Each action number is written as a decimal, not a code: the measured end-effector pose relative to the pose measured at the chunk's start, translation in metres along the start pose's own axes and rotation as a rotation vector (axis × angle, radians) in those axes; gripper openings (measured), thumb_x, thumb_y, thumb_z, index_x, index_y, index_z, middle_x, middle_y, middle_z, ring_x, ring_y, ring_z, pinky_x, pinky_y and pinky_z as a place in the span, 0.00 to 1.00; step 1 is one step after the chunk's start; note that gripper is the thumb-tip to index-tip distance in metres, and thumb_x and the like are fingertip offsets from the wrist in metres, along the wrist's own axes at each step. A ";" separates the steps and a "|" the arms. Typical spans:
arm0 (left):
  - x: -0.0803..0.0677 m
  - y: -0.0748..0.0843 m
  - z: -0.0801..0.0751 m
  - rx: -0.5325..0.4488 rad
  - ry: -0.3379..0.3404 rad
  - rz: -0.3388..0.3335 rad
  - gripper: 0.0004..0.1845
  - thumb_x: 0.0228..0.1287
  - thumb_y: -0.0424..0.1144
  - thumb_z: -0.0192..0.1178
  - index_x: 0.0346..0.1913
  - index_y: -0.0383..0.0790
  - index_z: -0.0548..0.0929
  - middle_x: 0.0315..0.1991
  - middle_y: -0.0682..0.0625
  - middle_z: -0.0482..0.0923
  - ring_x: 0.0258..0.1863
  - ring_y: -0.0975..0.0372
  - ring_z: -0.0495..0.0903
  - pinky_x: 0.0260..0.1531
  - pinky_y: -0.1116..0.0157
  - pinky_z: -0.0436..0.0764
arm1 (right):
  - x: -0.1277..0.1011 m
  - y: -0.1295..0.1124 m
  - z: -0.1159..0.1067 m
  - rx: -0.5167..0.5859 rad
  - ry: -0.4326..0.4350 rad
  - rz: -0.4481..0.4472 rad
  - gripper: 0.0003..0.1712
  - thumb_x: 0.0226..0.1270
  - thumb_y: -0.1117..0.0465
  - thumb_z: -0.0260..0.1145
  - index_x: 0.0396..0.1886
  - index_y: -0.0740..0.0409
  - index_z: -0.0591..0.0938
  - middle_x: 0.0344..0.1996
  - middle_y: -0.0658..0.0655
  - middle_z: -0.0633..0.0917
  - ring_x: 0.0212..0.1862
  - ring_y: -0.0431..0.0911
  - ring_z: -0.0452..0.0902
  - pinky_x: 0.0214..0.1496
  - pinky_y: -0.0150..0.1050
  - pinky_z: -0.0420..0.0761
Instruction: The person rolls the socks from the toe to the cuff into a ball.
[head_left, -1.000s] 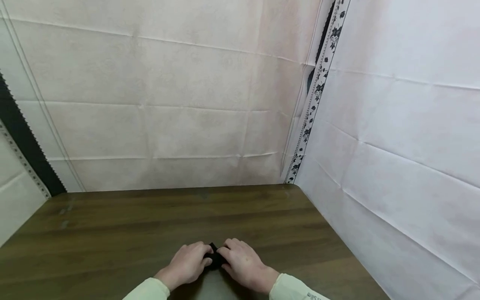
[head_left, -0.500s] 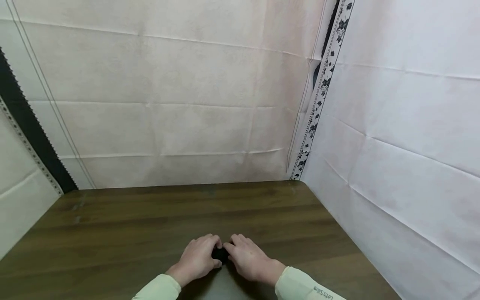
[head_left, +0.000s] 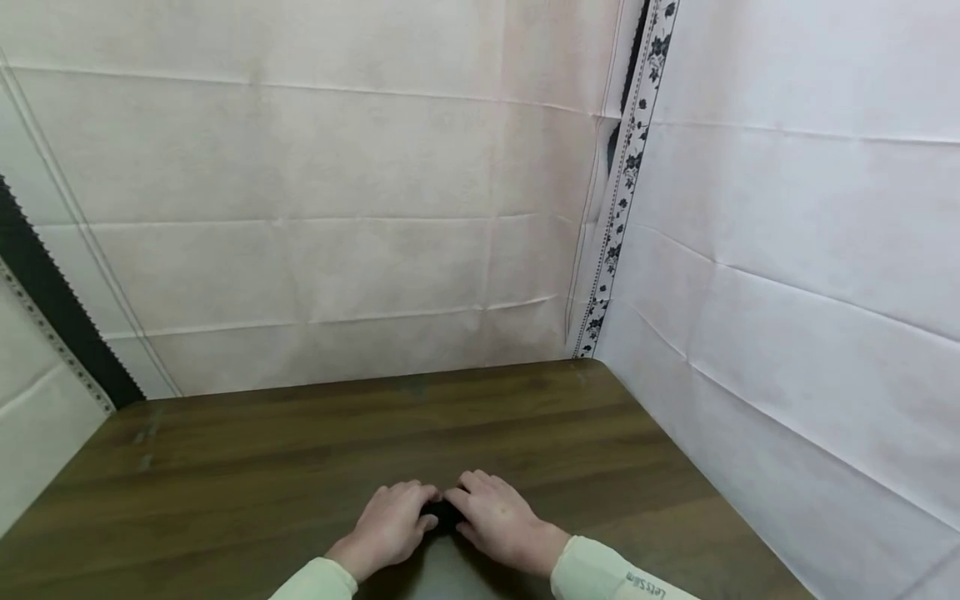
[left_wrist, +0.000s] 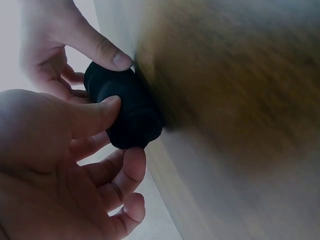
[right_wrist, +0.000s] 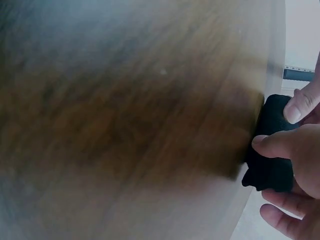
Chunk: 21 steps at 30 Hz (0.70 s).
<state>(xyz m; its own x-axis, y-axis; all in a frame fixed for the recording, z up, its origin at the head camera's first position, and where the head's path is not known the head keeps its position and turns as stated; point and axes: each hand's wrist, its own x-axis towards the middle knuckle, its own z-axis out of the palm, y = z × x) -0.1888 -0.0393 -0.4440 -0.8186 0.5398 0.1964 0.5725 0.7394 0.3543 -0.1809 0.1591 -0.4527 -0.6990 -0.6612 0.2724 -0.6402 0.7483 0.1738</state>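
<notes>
A small black roll (head_left: 442, 514) of soft, fabric-like stuff lies on the worktop (head_left: 300, 450), near its front edge and about midway across. What exactly it is cannot be told. In the head view only a dark sliver of it shows between the two hands. The left wrist view shows more of the roll (left_wrist: 125, 110): a short, thick, matte bundle resting against the wood.

The left hand (head_left: 390, 527) closes on the roll from the left. Its thumb lies along the roll's side and its fingers (left_wrist: 127, 175) curl beneath and behind, so it pinches the roll. The right hand (head_left: 498, 521) meets it from the right. In the right wrist view its thumb crosses the front of the roll (right_wrist: 272, 145) and a fingertip presses the top, so these fingers (right_wrist: 300, 105) grasp the roll too. The two hands nearly touch above it.

Pale yellow sleeves (head_left: 600, 575) cover both wrists; the right one bears small printed lettering.

The worktop is dark brown wood grain. Creased white sheets (head_left: 337, 208) hang behind it and along its right side. A strip with a black floral pattern (head_left: 626, 175) runs down the corner where they meet. A dark band (head_left: 45, 283) with a dotted edge slants at the far left.
</notes>
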 end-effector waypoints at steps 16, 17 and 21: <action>0.002 -0.003 0.006 -0.103 -0.034 -0.050 0.19 0.51 0.42 0.78 0.42 0.47 0.79 0.39 0.54 0.79 0.41 0.53 0.76 0.43 0.47 0.72 | 0.004 0.000 -0.005 0.106 -0.185 0.029 0.15 0.71 0.54 0.68 0.55 0.48 0.83 0.36 0.44 0.74 0.40 0.37 0.70 0.43 0.32 0.76; 0.001 -0.003 0.006 -0.095 -0.026 -0.045 0.19 0.51 0.42 0.78 0.41 0.48 0.79 0.39 0.55 0.79 0.41 0.54 0.76 0.42 0.49 0.72 | 0.004 0.000 -0.006 0.120 -0.191 0.026 0.15 0.72 0.54 0.67 0.55 0.48 0.82 0.37 0.44 0.75 0.39 0.37 0.70 0.43 0.32 0.76; 0.000 -0.005 0.006 -0.066 0.009 -0.025 0.15 0.54 0.41 0.77 0.40 0.49 0.80 0.37 0.56 0.79 0.38 0.57 0.76 0.38 0.53 0.70 | 0.004 0.002 -0.008 0.130 -0.170 0.001 0.16 0.72 0.53 0.68 0.56 0.49 0.82 0.38 0.44 0.76 0.40 0.36 0.70 0.43 0.31 0.76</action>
<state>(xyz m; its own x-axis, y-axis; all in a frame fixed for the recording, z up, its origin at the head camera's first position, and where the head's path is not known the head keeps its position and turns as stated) -0.1914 -0.0407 -0.4510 -0.8331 0.5177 0.1949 0.5480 0.7241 0.4188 -0.1825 0.1589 -0.4442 -0.7365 -0.6680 0.1067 -0.6674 0.7433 0.0466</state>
